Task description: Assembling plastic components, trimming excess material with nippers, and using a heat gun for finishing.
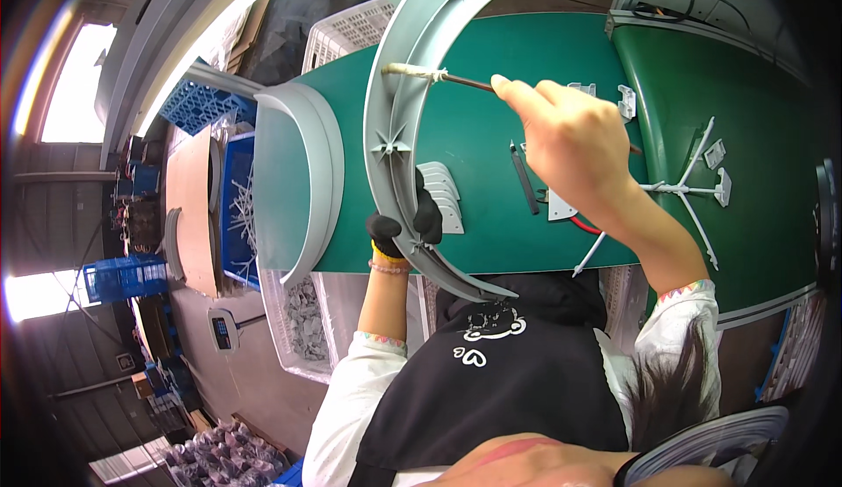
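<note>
My left hand [427, 217], in a black glove, grips a large grey curved plastic piece [379, 119] near its lower end and holds it upright above the table. Star-shaped ribs show along its inner side. In my bare right hand [574, 141] is a thin, dark-handled brush [465, 81], held in closed fingers. Its pale tip lies against the inside of the curved piece's upper part. Just beyond the left glove, several pale, round-edged plastic parts [443, 196] overlap on the table. A dark pen-like tool [524, 178] lies near the right hand.
A second curved grey piece [324, 154] stands at the left on the green table [517, 44]. White branching plastic sprues [680, 189] lie at the right. A blue bin [235, 158], a white basket [351, 33] and a clear bin of small parts [303, 334] surround the table.
</note>
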Demonstrator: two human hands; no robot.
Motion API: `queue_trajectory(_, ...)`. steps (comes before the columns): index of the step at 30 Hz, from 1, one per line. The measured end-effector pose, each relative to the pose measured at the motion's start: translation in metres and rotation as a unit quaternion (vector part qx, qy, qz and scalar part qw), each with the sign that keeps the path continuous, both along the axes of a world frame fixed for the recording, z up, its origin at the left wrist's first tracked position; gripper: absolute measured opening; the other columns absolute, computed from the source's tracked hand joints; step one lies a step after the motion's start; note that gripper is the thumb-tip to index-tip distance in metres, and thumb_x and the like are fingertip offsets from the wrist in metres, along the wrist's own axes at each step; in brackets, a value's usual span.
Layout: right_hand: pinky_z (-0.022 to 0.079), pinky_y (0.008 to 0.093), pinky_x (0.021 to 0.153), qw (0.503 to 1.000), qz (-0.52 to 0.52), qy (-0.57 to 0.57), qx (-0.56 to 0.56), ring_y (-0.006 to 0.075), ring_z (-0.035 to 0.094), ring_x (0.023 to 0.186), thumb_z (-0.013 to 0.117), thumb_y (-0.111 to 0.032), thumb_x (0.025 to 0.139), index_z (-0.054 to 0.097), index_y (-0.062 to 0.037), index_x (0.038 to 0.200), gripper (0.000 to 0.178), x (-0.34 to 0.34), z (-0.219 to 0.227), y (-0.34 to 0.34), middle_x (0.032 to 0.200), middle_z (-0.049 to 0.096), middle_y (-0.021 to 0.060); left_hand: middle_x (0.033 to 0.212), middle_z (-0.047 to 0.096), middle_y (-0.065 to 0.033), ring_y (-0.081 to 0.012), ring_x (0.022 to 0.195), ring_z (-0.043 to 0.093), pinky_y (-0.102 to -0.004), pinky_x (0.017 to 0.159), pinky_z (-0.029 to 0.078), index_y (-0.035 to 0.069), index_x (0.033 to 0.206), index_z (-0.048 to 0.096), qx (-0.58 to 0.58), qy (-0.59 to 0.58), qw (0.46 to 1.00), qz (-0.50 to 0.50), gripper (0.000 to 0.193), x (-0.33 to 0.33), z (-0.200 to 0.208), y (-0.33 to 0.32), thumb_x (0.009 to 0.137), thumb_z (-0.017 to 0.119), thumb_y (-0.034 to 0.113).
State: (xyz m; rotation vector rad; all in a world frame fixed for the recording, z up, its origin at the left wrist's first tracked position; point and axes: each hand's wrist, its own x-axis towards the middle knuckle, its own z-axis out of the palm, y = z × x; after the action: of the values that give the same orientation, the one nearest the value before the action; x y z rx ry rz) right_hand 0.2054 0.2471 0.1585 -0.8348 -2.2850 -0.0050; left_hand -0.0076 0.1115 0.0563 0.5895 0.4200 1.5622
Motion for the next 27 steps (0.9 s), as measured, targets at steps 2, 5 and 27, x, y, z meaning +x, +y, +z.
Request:
queue_trajectory(2, 0.046, 0.0347, 0.048, 0.999, -0.023, 0.034, 0.001, 0.0238, 0.059, 0.055, 0.062, -0.001, 0.081, 0.070, -0.0122, 0.105, 0.028, 0.001, 0.004, 0.015, 0.065, 0.057, 0.0060, 0.054, 0.041, -0.0066, -0.0170, 0.037, 0.034, -0.0292, 0.033, 0.030, 0.003, 0.126, 0.042, 0.006, -0.006, 1.000, -0.022, 0.070, -0.005, -0.008, 0.000, 0.063, 0.068, 0.024)
queue_trajectory(5, 0.047, 0.0360, 0.050, 0.999, -0.032, 0.021, 0.018, 0.0237, 0.059, 0.055, 0.060, -0.003, 0.084, 0.068, -0.0123, 0.108, 0.026, 0.000, 0.003, 0.005, 0.067, 0.058, 0.0064, 0.054, 0.041, -0.0063, -0.0164, 0.037, 0.033, -0.0284, 0.032, 0.030, 0.002, 0.125, 0.042, 0.010, -0.021, 0.999, -0.035, 0.069, -0.005, -0.012, -0.001, 0.063, 0.068, 0.023)
queue_trajectory(27, 0.049, 0.0366, 0.054, 0.963, -0.212, 0.159, -0.055, 0.0317, 0.066, 0.065, 0.062, -0.017, 0.093, 0.069, -0.0156, 0.108, 0.017, 0.026, 0.004, 0.061, 0.074, 0.068, 0.0120, 0.059, 0.047, -0.0099, -0.0226, 0.045, 0.043, -0.0352, 0.041, 0.037, 0.003, 0.115, 0.045, -0.004, -0.020, 0.998, -0.061, 0.064, -0.008, -0.009, -0.007, 0.060, 0.070, 0.024)
